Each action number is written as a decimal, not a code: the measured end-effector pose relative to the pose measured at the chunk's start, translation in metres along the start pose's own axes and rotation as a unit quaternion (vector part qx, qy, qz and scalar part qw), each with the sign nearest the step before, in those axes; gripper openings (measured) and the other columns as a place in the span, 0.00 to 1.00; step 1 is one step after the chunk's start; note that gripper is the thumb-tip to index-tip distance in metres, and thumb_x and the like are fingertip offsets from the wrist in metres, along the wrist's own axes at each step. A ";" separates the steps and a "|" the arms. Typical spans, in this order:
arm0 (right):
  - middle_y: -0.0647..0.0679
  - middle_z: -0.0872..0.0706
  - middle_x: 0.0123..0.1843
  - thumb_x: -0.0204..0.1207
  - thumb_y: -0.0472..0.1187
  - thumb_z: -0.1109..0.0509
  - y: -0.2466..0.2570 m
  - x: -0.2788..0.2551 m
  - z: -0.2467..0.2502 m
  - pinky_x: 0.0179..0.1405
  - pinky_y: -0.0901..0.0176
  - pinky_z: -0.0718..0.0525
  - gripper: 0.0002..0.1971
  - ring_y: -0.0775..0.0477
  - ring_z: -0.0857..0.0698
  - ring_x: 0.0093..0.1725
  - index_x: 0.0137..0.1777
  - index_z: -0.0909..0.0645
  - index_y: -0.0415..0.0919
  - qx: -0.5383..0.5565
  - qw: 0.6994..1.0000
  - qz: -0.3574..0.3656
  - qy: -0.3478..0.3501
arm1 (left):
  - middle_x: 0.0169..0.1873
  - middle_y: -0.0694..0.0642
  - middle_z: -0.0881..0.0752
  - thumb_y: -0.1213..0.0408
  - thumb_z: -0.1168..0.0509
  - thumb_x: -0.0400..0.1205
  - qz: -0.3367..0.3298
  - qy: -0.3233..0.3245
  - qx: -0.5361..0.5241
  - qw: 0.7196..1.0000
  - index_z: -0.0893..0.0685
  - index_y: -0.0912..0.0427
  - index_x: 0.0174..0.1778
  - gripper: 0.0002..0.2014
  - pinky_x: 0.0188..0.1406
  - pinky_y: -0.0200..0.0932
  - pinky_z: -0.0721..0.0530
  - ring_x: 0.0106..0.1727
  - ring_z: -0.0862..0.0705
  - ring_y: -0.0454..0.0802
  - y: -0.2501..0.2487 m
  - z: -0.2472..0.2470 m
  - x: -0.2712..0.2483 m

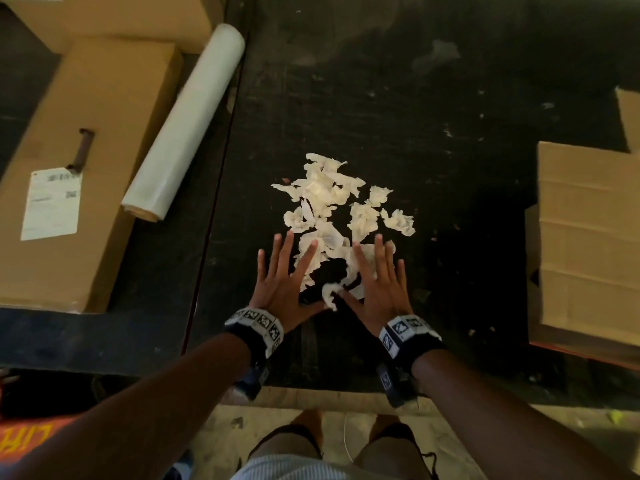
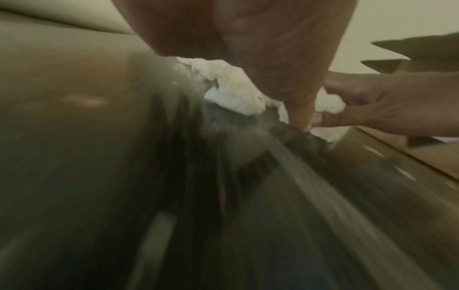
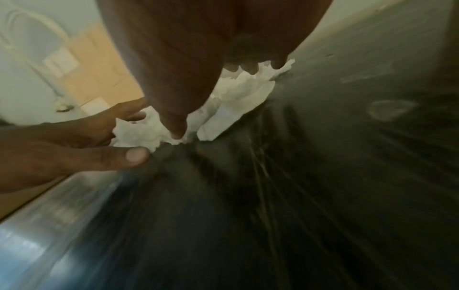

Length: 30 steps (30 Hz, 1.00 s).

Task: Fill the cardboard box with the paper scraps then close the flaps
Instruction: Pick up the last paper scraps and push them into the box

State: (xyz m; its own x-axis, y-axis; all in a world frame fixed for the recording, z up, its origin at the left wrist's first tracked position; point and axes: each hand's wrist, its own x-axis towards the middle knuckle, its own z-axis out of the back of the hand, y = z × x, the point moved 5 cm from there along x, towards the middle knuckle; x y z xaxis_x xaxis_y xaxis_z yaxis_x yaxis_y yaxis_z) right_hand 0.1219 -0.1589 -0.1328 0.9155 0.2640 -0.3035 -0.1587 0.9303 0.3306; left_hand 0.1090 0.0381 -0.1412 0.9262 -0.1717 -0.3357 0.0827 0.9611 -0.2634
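Observation:
A loose pile of white crumpled paper scraps [image 1: 332,206] lies on the black table [image 1: 433,109]. My left hand [image 1: 285,271] lies flat with fingers spread on the near left side of the pile. My right hand [image 1: 377,278] lies flat the same way on the near right side, and the thumbs point toward each other around a small scrap [image 1: 330,294]. Scraps [image 2: 233,92] show under my left palm [image 2: 248,39] in the left wrist view, and scraps [image 3: 236,94] under my right palm [image 3: 193,49] in the right wrist view. A cardboard box [image 1: 588,244] stands at the right edge.
A long cardboard carton [image 1: 79,161] with a white label [image 1: 52,202] lies at the left, and a roll of clear plastic film [image 1: 187,123] leans beside it. Another cardboard piece [image 1: 628,116] shows at the far right. The table's near edge [image 1: 329,393] is just behind my wrists.

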 end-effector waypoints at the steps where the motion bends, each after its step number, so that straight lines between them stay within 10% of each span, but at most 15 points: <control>1: 0.44 0.75 0.88 0.79 0.75 0.46 -0.001 0.008 0.005 0.85 0.28 0.58 0.46 0.37 0.69 0.87 0.88 0.67 0.61 0.014 1.000 -0.011 -0.014 | 0.87 0.58 0.72 0.17 0.43 0.70 0.006 -0.012 -0.002 1.000 0.70 0.39 0.87 0.60 0.84 0.74 0.59 0.87 0.70 0.63 0.000 0.007 0.010; 10: 0.47 0.79 0.86 0.63 0.71 0.24 -0.021 0.005 0.031 0.85 0.29 0.60 0.66 0.39 0.74 0.86 0.87 0.71 0.63 -0.018 0.999 0.023 0.014 | 0.89 0.55 0.65 0.34 0.33 0.76 -0.027 -0.071 -0.059 0.995 0.61 0.39 0.89 0.53 0.85 0.72 0.55 0.89 0.64 0.62 0.011 0.061 0.063; 22: 0.47 0.76 0.88 0.74 0.76 0.38 -0.045 0.058 0.029 0.84 0.26 0.57 0.51 0.37 0.72 0.87 0.87 0.67 0.67 -0.051 0.998 0.027 0.005 | 0.90 0.50 0.59 0.33 0.42 0.84 -0.035 0.021 -0.034 0.999 0.49 0.39 0.89 0.40 0.86 0.69 0.54 0.90 0.60 0.58 0.007 0.097 0.204; 30: 0.47 0.78 0.87 0.69 0.76 0.32 -0.036 0.090 0.047 0.84 0.23 0.56 0.57 0.38 0.74 0.86 0.86 0.68 0.67 0.004 1.000 0.016 0.016 | 0.89 0.49 0.48 0.29 0.43 0.82 -0.103 0.044 -0.082 0.990 0.49 0.42 0.89 0.42 0.87 0.69 0.51 0.90 0.56 0.52 -0.004 0.081 0.172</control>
State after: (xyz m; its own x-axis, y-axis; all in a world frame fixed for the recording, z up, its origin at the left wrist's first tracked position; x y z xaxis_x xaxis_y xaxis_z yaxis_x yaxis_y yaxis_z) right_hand 0.2273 -0.1804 -0.1298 0.8982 0.3007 -0.3207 -0.1837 0.9194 0.3477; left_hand 0.2976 0.0220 -0.1243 0.8591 -0.3866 -0.3355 0.2002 0.8569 -0.4750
